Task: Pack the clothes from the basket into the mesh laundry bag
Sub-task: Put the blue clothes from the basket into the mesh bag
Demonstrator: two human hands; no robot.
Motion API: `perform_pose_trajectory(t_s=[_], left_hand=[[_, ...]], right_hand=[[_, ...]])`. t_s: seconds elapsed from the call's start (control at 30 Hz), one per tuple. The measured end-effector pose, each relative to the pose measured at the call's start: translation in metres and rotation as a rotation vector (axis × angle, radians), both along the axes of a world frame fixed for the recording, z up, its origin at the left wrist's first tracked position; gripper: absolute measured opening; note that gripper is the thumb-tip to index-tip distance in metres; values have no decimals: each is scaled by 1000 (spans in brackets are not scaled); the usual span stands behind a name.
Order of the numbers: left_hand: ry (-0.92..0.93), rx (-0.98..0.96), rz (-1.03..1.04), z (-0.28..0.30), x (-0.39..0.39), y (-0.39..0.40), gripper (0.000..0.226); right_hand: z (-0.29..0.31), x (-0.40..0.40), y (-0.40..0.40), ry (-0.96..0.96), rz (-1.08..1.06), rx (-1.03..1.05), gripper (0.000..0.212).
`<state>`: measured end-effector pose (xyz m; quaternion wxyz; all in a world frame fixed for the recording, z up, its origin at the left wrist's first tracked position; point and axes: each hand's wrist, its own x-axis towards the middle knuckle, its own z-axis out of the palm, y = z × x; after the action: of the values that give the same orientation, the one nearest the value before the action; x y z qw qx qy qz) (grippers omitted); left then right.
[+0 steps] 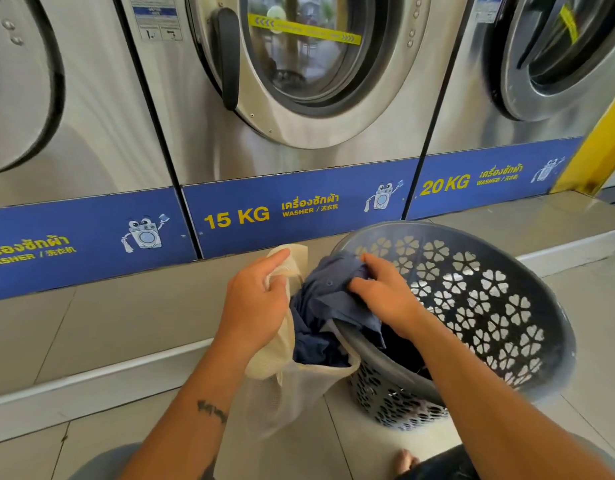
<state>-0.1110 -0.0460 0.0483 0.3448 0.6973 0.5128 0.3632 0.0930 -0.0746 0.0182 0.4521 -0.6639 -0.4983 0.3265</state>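
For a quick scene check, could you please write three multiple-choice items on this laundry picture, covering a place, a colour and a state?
1. Where is the mesh bag relative to the basket?
A. inside it
B. on its left
C. behind it

2. What colour is the garment being moved?
A. dark blue
B. red
C. white

3. What is the left hand doing?
A. resting on the floor
B. opening a washer door
C. gripping the bag's rim

Answers:
1 B, the bag stands on the floor against the basket's left side.
2 A, the cloth under the right hand is dark blue.
3 C, its fingers pinch the cream rim.
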Motion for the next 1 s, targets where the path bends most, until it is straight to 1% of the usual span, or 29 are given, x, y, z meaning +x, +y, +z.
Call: perform_pose_trajectory(t_s=[0.1, 0.17, 0.2, 0.27, 0.3, 0.37, 0.43, 0.47, 0.5, 0.57, 0.6, 0.63, 0.7, 0.73, 0.77, 0.8, 0.83, 0.87, 0.9, 0.93, 0.97, 1.0], left_hand=[[-109, -14, -13, 6, -5, 5, 46], [-159, -12, -9, 10, -11, 7, 48], [-167, -16, -2, 12, -15, 6, 50], [-183, -36, -14, 15, -21, 3, 52], [-198, -53, -32, 16, -23, 1, 53], [-222, -74, -63, 16, -26, -3, 53], [-213, -80, -58, 13, -27, -6, 52], [-196, -86, -47, 11, -28, -7, 52], [-176, -90, -37, 9, -29, -7, 52], [-158, -92, -23, 7, -31, -6, 52], [-161, -92, -20, 7, -31, -5, 52], [-169, -92, -17, 7, -31, -4, 51], [-197, -98, -5, 8, -30, -3, 51], [-214, -106, 3, 9, -29, -3, 51], [-229, -115, 13, 11, -28, -4, 52], [-238, -119, 22, 12, -28, -4, 52], [-247, -116, 29, 15, -27, -5, 53], [-254, -105, 35, 17, -26, -6, 52], [-257, -91, 41, 19, -26, -7, 52], [-258, -81, 46, 20, -27, -7, 51], [-260, -79, 48, 21, -27, -8, 50], [-264, -81, 46, 20, -27, -10, 50]], right_hand=[[17, -39, -12, -173, 59, 245, 21], [14, -66, -18, -276, 95, 302, 20], [8, -75, -19, -272, 98, 297, 17], [-11, -86, -18, -226, 99, 209, 11], [-19, -89, -15, -244, 134, 163, 11], [-29, -94, -12, -340, 316, 33, 8], [-31, -98, -12, -465, 536, -155, 12], [-30, -99, -13, -522, 596, -219, 14], [-29, -98, -13, -578, 618, -236, 16], [-20, -96, -12, -673, 588, -168, 23], [-14, -92, -11, -717, 536, -116, 29], [-9, -86, -10, -754, 466, -56, 34], [-4, -73, -9, -823, 303, 77, 38], [-4, -67, -10, -902, 218, 111, 41], [-6, -60, -12, -1022, 151, 74, 49], [-8, -54, -14, -1125, 136, -31, 62], [-11, -49, -17, -1172, 160, -162, 74], [-14, -43, -19, -1164, 199, -281, 79], [-17, -39, -20, -1104, 223, -348, 76], [-18, -36, -21, -1023, 222, -345, 67], [-20, -35, -20, -977, 205, -294, 56], [-20, -37, -21, -981, 179, -230, 47]])
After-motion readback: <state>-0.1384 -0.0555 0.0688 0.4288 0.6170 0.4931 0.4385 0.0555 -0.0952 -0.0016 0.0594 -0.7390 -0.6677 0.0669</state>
